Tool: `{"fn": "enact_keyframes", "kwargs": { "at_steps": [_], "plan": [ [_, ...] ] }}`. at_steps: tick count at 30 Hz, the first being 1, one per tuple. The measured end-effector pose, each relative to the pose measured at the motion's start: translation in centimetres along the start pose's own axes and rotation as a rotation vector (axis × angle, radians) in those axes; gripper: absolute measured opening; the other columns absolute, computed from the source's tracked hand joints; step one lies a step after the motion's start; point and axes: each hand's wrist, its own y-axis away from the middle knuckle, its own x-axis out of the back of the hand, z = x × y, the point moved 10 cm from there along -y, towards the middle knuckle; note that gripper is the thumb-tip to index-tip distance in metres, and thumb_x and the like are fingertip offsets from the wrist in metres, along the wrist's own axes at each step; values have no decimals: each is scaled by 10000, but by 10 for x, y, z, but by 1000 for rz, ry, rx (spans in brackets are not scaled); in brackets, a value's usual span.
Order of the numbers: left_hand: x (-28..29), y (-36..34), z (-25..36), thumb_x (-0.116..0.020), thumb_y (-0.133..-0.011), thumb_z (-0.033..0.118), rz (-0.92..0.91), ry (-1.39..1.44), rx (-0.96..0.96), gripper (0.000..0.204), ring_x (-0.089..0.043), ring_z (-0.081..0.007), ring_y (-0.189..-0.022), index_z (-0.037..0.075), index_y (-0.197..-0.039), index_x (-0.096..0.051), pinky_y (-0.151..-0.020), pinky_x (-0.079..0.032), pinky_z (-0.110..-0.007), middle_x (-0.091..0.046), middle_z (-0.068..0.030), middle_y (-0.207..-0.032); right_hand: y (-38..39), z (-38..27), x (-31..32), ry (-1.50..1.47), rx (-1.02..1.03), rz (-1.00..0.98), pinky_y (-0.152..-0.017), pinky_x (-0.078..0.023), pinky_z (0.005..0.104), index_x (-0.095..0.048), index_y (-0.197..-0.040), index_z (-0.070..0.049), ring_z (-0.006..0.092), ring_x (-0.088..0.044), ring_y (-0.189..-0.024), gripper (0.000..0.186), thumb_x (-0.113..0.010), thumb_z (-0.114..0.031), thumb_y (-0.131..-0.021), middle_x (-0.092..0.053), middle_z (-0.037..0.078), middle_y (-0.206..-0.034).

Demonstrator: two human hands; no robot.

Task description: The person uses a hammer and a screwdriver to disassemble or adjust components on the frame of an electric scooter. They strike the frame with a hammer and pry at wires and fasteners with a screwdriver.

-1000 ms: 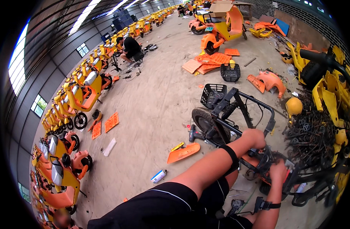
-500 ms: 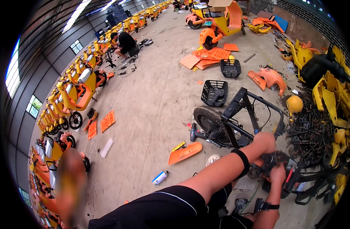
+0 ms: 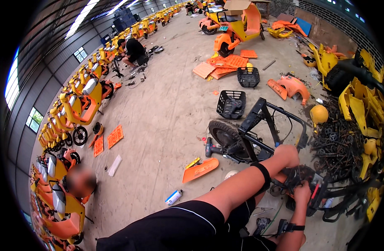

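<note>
A stripped scooter frame (image 3: 254, 118), black, with its rear wheel (image 3: 225, 134) attached, lies on the floor right of centre. My left hand (image 3: 287, 154) is bent down over the frame's near part, its fingers hidden behind the wrist. Closed fingers of my right hand (image 3: 301, 192) press against a dark assembly (image 3: 300, 175) at the frame's near end; what they hold is too small to make out. A red part (image 3: 316, 190) shows just right of that hand. Beside the rear wheel lies a cordless drill (image 3: 212, 147).
Two black baskets (image 3: 231, 104) (image 3: 248, 77) stand beyond the frame, the nearer holding another power tool. Dark metal parts (image 3: 338, 148) and yellow panels (image 3: 359, 104) are heaped at right. A spray can (image 3: 174, 197) and orange panel (image 3: 200, 170) lie nearer. Scooters (image 3: 81, 100) line the left; a person (image 3: 134, 51) crouches there.
The whole view has shifted slightly, with the scene sliding a little left. Both hands stay at nearly the same places on the frame.
</note>
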Motion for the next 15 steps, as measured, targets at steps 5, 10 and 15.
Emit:
{"fn": "enact_keyframes", "kwargs": {
  "at_steps": [5,10,15],
  "plan": [
    [-6,-7,-2,-608,-839,330,8,-20,0,405,-722,-365,-1023,8,-1019,-775,-893,-578,-445,-747,-204,-1081,-5,-4,1,37,46,31,-872,-511,556,-608,-1206,-64,476,-640,-1043,317,-572,-160,-906,-667,233,-1154],
    [-6,-4,-2,-648,-816,351,-1,-24,35,398,-725,-362,-1011,28,-1002,-786,-887,-579,-441,-749,-193,-1082,-4,-13,11,33,96,58,-873,-512,545,-587,-1196,-48,456,-635,-1060,306,-598,-155,-909,-621,205,-1207],
    [-3,4,1,-674,-807,365,-21,-27,46,404,-725,-362,-1008,30,-1003,-786,-882,-580,-442,-749,-188,-1085,-3,-22,26,-3,161,100,-864,-517,536,-586,-1177,-40,451,-637,-1061,302,-638,-142,-897,-621,201,-1193]
  ]
}}
